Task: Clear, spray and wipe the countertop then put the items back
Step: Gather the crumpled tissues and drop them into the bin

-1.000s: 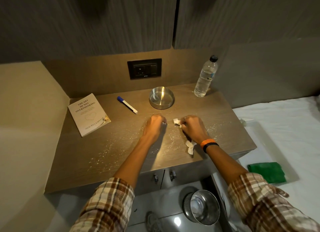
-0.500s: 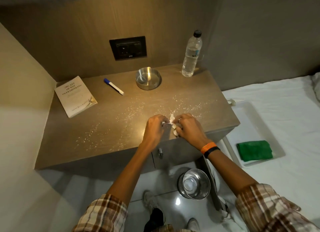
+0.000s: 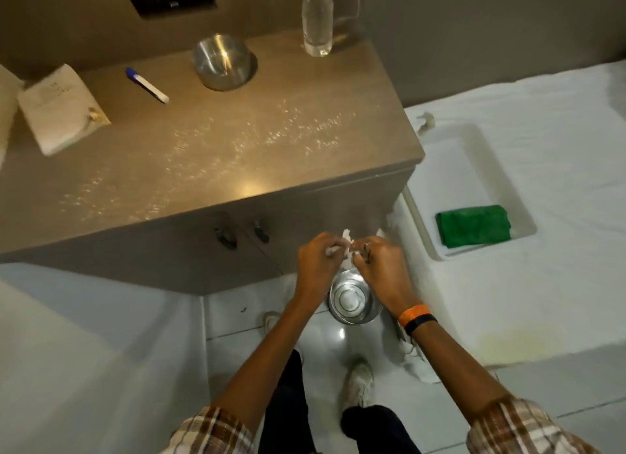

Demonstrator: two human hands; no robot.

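The brown countertop (image 3: 210, 169) is speckled with white crumbs and carries a white book (image 3: 59, 110), a blue-capped pen (image 3: 147, 85), a steel bowl (image 3: 222, 62) and a clear water bottle (image 3: 316, 16). Both hands are off the counter, in front of its cabinet doors. My left hand (image 3: 316, 262) and my right hand (image 3: 381, 267) pinch crumpled white paper scraps (image 3: 347, 242) between them, directly above a steel bin (image 3: 354, 299) on the floor.
A white tray (image 3: 474, 169) on the white bed at right holds a folded green cloth (image 3: 474, 225). A small white scrap (image 3: 426, 121) lies on the bed near the counter's corner. My shoes (image 3: 359, 382) stand on the glossy tiled floor.
Both hands have left the countertop with the paper scraps and come toward me, down over the bin. The view has tilted downward.
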